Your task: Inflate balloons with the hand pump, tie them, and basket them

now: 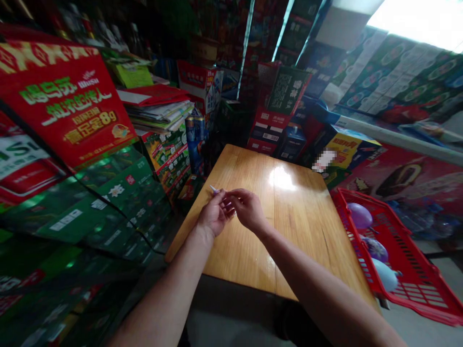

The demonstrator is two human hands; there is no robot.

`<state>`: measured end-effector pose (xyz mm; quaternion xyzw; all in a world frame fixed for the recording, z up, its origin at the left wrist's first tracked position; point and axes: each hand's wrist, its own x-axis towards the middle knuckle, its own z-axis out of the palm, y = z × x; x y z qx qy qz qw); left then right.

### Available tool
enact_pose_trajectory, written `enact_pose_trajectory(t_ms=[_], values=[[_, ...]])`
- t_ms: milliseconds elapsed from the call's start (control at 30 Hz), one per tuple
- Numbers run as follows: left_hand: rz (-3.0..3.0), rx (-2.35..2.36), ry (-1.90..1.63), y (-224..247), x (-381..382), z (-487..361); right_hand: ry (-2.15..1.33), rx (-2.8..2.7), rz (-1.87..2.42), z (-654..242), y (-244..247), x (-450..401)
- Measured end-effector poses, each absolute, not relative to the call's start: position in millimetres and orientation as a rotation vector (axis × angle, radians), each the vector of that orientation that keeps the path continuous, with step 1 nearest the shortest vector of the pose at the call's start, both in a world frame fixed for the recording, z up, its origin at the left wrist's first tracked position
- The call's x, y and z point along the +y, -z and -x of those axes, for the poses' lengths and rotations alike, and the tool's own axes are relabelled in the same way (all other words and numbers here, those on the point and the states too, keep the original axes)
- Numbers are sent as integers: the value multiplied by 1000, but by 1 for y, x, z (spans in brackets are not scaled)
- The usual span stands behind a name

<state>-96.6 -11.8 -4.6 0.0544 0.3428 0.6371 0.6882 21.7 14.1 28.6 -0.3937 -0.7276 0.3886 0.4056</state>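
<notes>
Over the left part of the wooden table (300, 217), my left hand (214, 214) is turned palm up with its fingers curled around a small item. A pale, pointed tip (213, 188) of that item sticks out beyond the thumb. Close against it, my right hand (248, 207) has its fingers pinched together at the left fingers. A bit of purple shows between the two hands. What the right fingertips hold is too small to make out.
A red plastic basket (415, 262) at the right holds a purple balloon (360, 215), a patterned balloon (376, 249) and a light blue balloon (385, 275). Green cartons (119, 193) are stacked at the left. Boxes (267, 127) stand behind the table.
</notes>
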Motion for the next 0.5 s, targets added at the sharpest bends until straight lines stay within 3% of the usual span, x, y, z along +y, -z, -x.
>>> enact_pose_trajectory(t_ms=[167,300,500], values=[[-182,839,-1603,-1,-11,113,-938,-1887,950,-17,-19,11],[-272,1033,-1833,0,-2,130,-556,-2076,1211,-10,4,22],[-325,861,-1721,7,7,125,-359,-2297,1547,-13,38,42]])
